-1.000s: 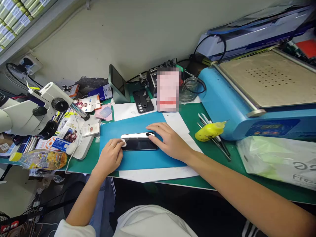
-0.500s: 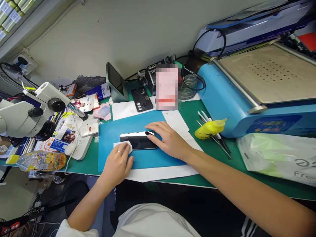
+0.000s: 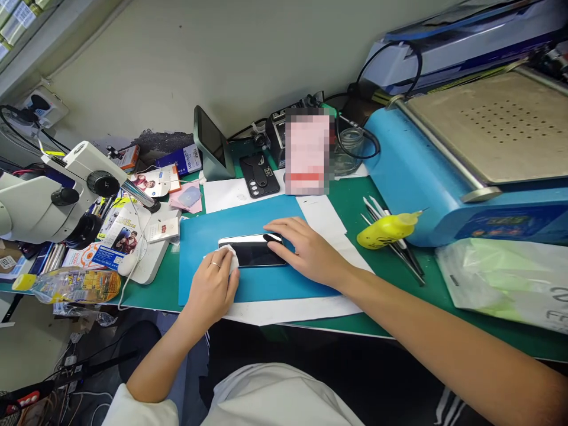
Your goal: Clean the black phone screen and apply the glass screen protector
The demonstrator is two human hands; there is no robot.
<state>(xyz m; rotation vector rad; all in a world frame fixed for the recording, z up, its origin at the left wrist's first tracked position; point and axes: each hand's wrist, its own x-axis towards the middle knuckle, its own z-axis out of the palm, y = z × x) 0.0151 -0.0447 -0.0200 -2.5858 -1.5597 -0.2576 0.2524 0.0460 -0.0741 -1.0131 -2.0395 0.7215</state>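
Observation:
A smartphone [image 3: 254, 254] with a dark, glossy screen lies flat on a blue mat [image 3: 199, 234]. My left hand [image 3: 213, 279], with a ring on one finger, has its fingers closed over a folded white wipe [image 3: 233, 257] and presses it on the phone's left end. Around the right end of the phone sit the thumb and fingers of my right hand [image 3: 310, 254], gripping it by its edges. Part of the phone's right end is hidden under that hand.
Left stand a microscope [image 3: 57, 195] and a bottle [image 3: 75, 285]. Behind the mat lie a black phone case [image 3: 258, 176] and a small screen device [image 3: 213, 145]. To the right are a yellow squeeze bottle [image 3: 386, 231], tweezers [image 3: 410, 263], a blue heating machine [image 3: 399, 171] and a plastic bag [image 3: 497, 284].
The wipe and my left fingers have shifted slightly up at the phone's left end. My right hand keeps its place on the phone. The whole view has turned a little.

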